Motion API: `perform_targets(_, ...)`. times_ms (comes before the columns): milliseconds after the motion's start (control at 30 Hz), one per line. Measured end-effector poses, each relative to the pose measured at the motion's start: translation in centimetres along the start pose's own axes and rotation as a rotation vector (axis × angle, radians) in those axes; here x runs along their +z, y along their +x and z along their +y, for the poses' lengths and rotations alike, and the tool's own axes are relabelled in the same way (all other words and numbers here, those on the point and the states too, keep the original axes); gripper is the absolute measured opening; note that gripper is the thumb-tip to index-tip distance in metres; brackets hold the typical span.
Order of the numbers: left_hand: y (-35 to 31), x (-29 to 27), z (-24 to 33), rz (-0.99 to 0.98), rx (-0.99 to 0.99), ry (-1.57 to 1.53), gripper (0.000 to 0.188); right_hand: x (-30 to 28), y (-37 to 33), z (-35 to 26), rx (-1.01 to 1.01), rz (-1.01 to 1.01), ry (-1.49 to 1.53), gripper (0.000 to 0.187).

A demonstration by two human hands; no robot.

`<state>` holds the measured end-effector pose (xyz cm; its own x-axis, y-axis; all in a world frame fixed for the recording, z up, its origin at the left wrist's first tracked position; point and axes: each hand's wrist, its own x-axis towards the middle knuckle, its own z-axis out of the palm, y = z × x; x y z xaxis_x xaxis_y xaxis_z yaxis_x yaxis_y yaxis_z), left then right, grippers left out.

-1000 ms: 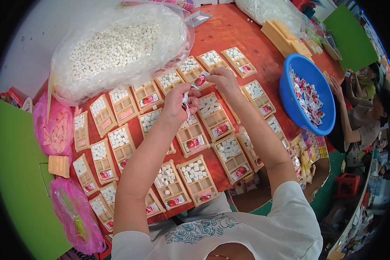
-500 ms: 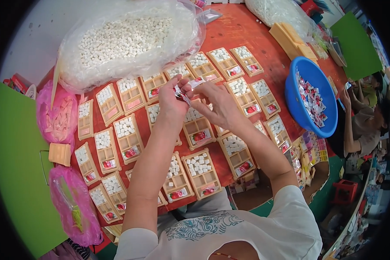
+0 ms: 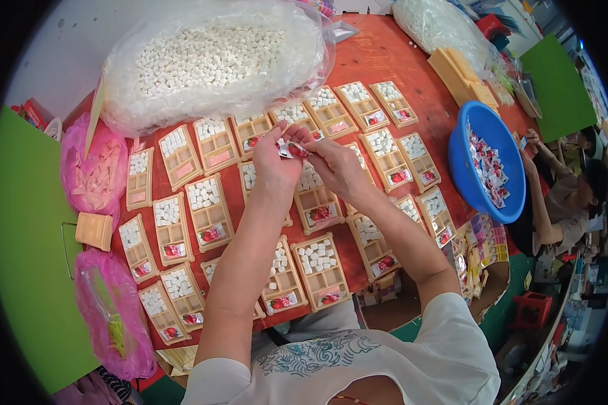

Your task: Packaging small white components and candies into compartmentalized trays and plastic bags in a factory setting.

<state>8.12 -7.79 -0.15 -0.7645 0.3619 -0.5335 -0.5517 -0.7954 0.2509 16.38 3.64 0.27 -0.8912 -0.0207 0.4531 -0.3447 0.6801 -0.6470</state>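
Two bare hands, one left hand (image 3: pixel 280 160) and one right hand (image 3: pixel 336 164), are showing over one red desk (image 3: pixel 392 61). More than twenty tan trays (image 3: pixel 311 281) are lying there, the arms hiding the exact number. Two large clear bags (image 3: pixel 125 111) (image 3: pixel 439 27), two pink bags (image 3: pixel 71 169) (image 3: pixel 91 324), one blue basin (image 3: pixel 463 162) and one red stool (image 3: pixel 537 307) are also showing, while the basin's packets (image 3: pixel 486 165) are lying too thick for counting

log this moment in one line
left hand: holding red-and-white sachets | right hand: pinching one | red table: beige compartment trays, white cubes | right: blue basin
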Motion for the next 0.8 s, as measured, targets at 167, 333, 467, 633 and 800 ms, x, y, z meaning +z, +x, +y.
perform_targets(167,0.6,-0.7,2.2,0.01,0.089,0.059,0.016,-2.3,2.7,2.3,0.463,0.006,0.373,0.016)
perform_targets(333,0.7,-2.2,4.2,-0.106,0.027,0.182,0.017,-5.3,4.1,7.3,0.465,-0.094,0.078,0.02)
perform_targets(467,0.5,-2.7,4.9,-0.087,0.011,0.255,0.017,-5.3,4.2,9.3,0.393,-0.176,-0.198,0.023)
perform_targets(633,-0.1,-3.4,5.7,-0.182,-0.101,0.233,0.02,-4.0,3.7,8.7,0.168,-0.152,-0.703,0.016)
perform_targets(800,-1.3,-3.4,5.0,-0.161,-0.087,0.234,0.021,-3.6,3.3,6.4,0.049,-0.073,-0.905,0.014)
